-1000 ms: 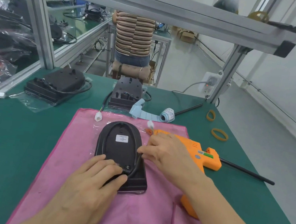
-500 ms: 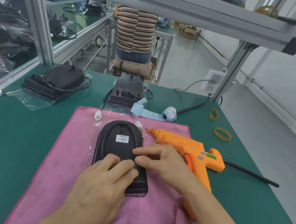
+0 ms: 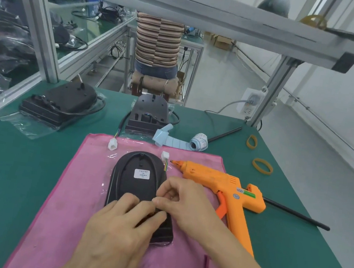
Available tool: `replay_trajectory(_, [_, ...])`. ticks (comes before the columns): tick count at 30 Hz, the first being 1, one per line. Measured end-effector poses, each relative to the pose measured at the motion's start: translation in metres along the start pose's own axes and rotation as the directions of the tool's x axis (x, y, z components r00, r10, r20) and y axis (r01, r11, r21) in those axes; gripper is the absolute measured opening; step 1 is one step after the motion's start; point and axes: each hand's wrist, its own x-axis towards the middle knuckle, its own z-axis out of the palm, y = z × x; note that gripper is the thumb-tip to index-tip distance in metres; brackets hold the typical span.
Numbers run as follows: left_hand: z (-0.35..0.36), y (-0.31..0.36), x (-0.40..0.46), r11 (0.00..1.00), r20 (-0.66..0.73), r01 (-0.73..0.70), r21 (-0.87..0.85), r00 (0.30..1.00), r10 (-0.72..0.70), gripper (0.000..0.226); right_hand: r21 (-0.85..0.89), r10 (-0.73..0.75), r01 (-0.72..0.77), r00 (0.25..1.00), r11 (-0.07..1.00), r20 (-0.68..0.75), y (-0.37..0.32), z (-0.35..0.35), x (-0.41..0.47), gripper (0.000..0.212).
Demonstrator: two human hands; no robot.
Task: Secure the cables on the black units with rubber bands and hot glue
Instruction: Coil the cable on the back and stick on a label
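near end of black unit (image 3: 137, 180) hidden under both hands, label (image 3: 141, 173) print too small to read

A green table (image 3: 4, 177) carries a pink cloth (image 3: 76, 187) under both hands. Beyond the hands lie two black units (image 3: 61, 102) (image 3: 149, 116) and a roll of blue labels (image 3: 198, 141). To the right of the right hand (image 3: 184, 201) lie an orange glue gun (image 3: 221, 182), partly on the cloth, and two rubber bands (image 3: 262, 166) (image 3: 251, 141)

Left hand (image 3: 119, 224) lies flat, fingers extended; right hand (image 3: 181, 200) curls, fingertips pinched together
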Motion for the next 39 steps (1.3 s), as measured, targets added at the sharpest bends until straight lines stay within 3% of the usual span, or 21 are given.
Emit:
replay_trajectory(2, [0.001,0.002,0.003,1.000,-0.017,0.020,0.024,1.000,-0.020,0.025,0.059,0.004,-0.003,1.000,0.998,-0.022,-0.001,-0.003,-0.004,0.004])
replay_trajectory(5, [0.004,0.004,0.002,0.998,-0.055,0.043,0.053,0.998,-0.040,0.020,0.140,0.016,-0.025,0.998,0.990,0.065,-0.004,-0.012,-0.005,0.010])
replay_trajectory(9, [0.005,0.006,0.002,0.997,-0.041,0.020,0.070,0.999,-0.017,0.021,0.074,0.028,-0.040,0.988,0.996,0.154,-0.009,-0.015,-0.001,0.010])
replay_trajectory(11, [0.004,0.005,0.000,0.999,-0.044,0.024,0.049,0.999,-0.022,0.023,0.052,0.082,-0.094,0.976,0.994,0.200,-0.009,-0.016,0.003,0.007])
replay_trajectory(17, [0.006,0.004,0.001,0.999,0.005,0.036,0.004,0.999,-0.036,0.025,0.084,0.276,-0.302,0.934,0.950,0.228,-0.006,-0.014,0.010,0.024])
replay_trajectory(21, [-0.002,-0.011,0.009,0.972,0.114,0.109,-0.207,0.990,-0.087,0.027,-0.064,0.152,-0.143,0.974,0.988,0.170,-0.013,-0.015,0.009,0.027])
replay_trajectory(25, [0.002,-0.034,0.040,0.848,0.181,0.402,-0.345,0.915,-0.361,0.034,-0.253,-0.138,0.167,0.982,0.953,0.131,-0.017,-0.009,0.008,0.017])
replay_trajectory(27, [0.012,-0.040,0.052,0.839,0.346,0.443,-0.316,0.877,-0.333,0.047,-0.225,-0.152,0.195,0.969,0.955,0.193,-0.013,-0.014,0.007,0.016])
replay_trajectory(29, [0.026,-0.046,0.054,0.880,0.477,0.381,-0.284,0.852,-0.215,0.049,-0.088,-0.098,0.124,0.961,0.988,0.260,-0.006,-0.032,0.012,0.013])
replay_trajectory(30, [0.030,-0.048,0.053,0.890,0.515,0.366,-0.272,0.837,-0.187,0.045,-0.034,-0.067,0.076,0.973,0.996,0.222,0.001,-0.043,0.017,0.012])
replay_trajectory(32, [0.035,-0.052,0.050,0.907,0.552,0.341,-0.247,0.819,-0.158,0.043,-0.161,0.034,-0.047,0.996,0.986,-0.078,0.028,-0.069,0.039,0.017])
replay_trajectory(34, [0.037,-0.054,0.048,0.923,0.583,0.308,-0.232,0.804,-0.122,0.049,-0.464,0.125,-0.307,0.916,0.831,-0.381,0.060,-0.098,0.063,0.024])
replay_trajectory(35, [0.038,-0.055,0.049,0.925,0.592,0.297,-0.236,0.799,-0.105,0.053,-0.544,0.180,-0.435,0.870,0.718,-0.459,0.076,-0.112,0.071,0.026])
replay_trajectory(37, [0.038,-0.056,0.051,0.930,0.619,0.287,-0.229,0.781,-0.088,0.052,-0.651,0.298,-0.588,0.807,0.481,-0.509,0.107,-0.132,0.083,0.028])
replay_trajectory(39, [0.036,-0.055,0.053,0.928,0.635,0.292,-0.231,0.768,-0.083,0.052,-0.672,0.389,-0.647,0.759,0.360,-0.522,0.131,-0.145,0.088,0.034])
